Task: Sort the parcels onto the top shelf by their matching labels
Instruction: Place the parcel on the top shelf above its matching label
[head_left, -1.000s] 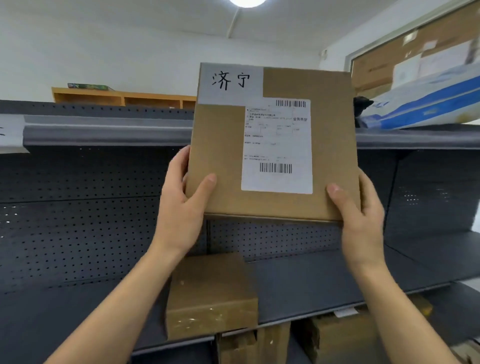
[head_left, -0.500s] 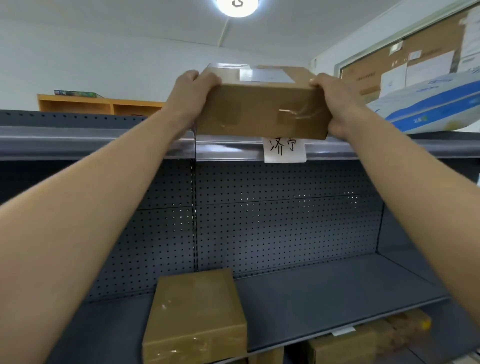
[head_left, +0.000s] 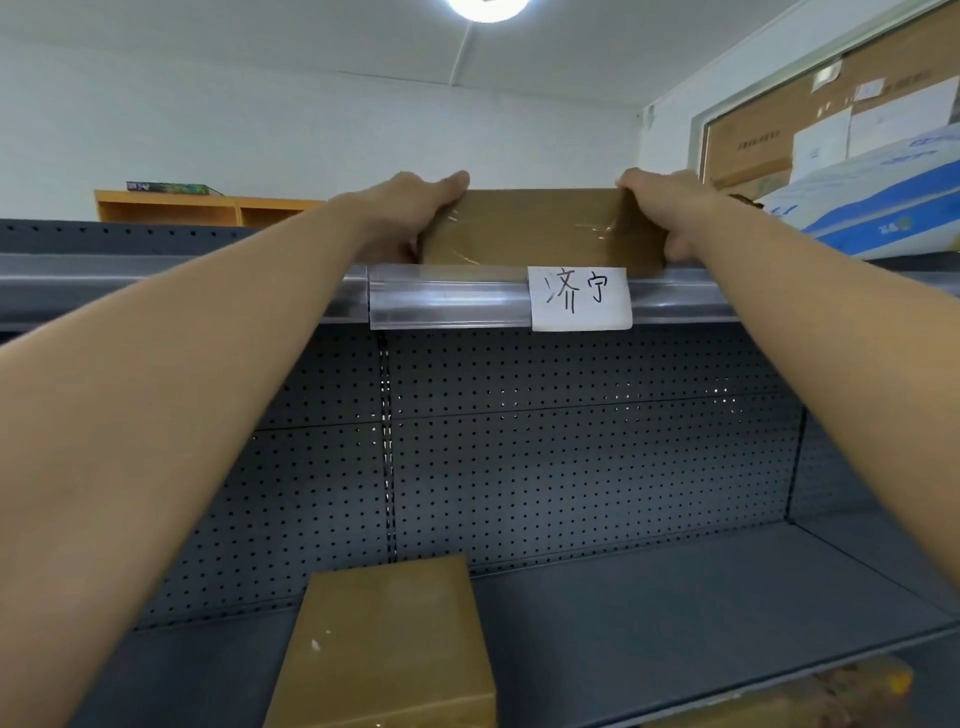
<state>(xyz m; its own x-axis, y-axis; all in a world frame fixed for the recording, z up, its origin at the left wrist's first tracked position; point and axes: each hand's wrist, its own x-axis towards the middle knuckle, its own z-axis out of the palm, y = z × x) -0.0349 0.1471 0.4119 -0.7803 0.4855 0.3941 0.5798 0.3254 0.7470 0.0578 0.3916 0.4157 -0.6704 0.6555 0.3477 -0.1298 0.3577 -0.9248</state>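
Your left hand and right hand are closed on the two ends of the parcel, upper centre of the frame, its base at the front lip of the top shelf. It sits right above the handwritten shelf label, evidently its matching slot. Another parcel waits at lower centre

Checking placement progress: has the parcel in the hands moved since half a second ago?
Yes. The parcel has dropped lower, onto the top shelf edge directly above the handwritten label; earlier it was clear of it.
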